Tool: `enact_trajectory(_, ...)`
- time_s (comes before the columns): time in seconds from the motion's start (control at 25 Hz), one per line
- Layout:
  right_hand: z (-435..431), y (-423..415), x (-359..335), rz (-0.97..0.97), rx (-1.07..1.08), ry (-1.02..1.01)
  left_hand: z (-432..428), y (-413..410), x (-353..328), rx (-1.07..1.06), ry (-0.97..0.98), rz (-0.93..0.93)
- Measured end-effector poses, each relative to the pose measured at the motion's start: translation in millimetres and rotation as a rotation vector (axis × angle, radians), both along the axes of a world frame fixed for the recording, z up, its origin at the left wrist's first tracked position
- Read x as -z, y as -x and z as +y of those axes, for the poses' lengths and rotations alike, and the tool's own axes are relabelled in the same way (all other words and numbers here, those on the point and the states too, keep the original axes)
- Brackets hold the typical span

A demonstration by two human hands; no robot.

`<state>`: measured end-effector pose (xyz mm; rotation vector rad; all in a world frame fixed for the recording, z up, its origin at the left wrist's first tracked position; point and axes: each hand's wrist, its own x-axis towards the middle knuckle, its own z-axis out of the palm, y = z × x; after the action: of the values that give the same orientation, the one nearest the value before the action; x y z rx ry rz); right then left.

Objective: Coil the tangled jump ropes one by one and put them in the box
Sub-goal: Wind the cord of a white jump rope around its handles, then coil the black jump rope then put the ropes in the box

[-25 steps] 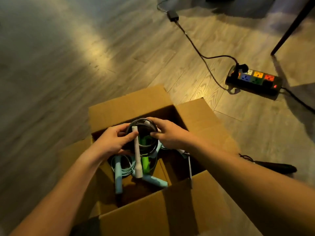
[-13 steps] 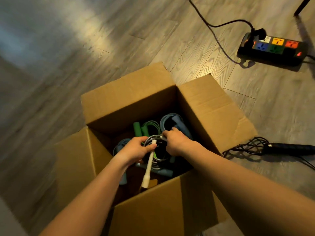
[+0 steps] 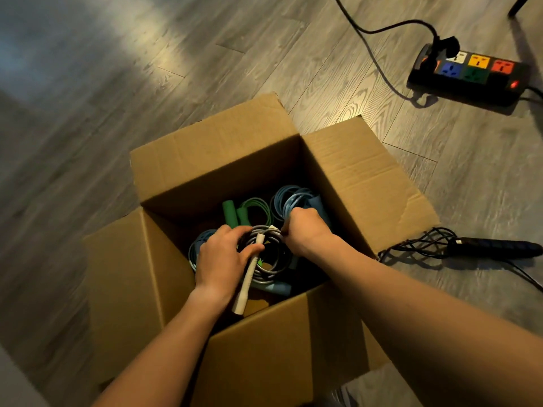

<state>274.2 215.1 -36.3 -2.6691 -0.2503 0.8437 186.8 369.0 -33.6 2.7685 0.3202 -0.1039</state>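
Observation:
An open cardboard box (image 3: 349, 174) stands on the floor in front of me. Both my hands reach down into it. My left hand (image 3: 221, 257) and my right hand (image 3: 305, 229) grip opposite sides of a coiled grey jump rope (image 3: 271, 267), whose white handle (image 3: 248, 282) hangs toward me. Under and behind it lie a coiled green rope (image 3: 254, 211) with green handles and coiled light-blue ropes (image 3: 289, 199). Outside the box, on the floor to the right, lies a tangled black jump rope (image 3: 423, 245) with a dark handle (image 3: 499, 248).
The box's flaps stand open on all sides. A black power strip (image 3: 467, 76) with coloured sockets sits on the wooden floor at the far right, its black cable (image 3: 379, 32) running off the top. A dark furniture leg (image 3: 518, 5) shows at the top right corner.
My hands have carried the grey coil from above the box opening down into it. The view has tilted downward and the box looks nearer.

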Motion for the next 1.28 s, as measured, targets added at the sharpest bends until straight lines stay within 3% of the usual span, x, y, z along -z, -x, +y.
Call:
enact_trajectory(0.24, 12, 3, -5, -0.080, -0.011, 0.076, -4, -4, 1, -0.017, -0.077, 0.048)
enact_trajectory(0.4, 14, 4, -18, -0.003, -0.042, 0.110, -6, -12, -9, -0.028, -0.127, 0.172)
enact_trajectory(0.6, -11, 16, -65, 0.012, -0.071, -0.036, -19, -27, -47, 0.090, -0.232, 0.343)
enact_trajectory(0.76, -74, 27, -128, -0.010, 0.090, -0.289, -72, -47, -108, 0.216, -0.193, 0.277)
enact_trajectory(0.88, -146, 39, -157, -0.044, 0.340, -0.431, -135, -50, -144, 0.341, -0.102, 0.168)
enact_trajectory(1.08, -263, 78, -143, 0.010, 0.658, -0.382, -245, -35, -149, 0.591, -0.039, 0.169)
enact_trajectory(1.28, -328, 109, -91, 0.066, 0.756, -0.339, -320, -29, -99, 0.741, 0.000, 0.255)
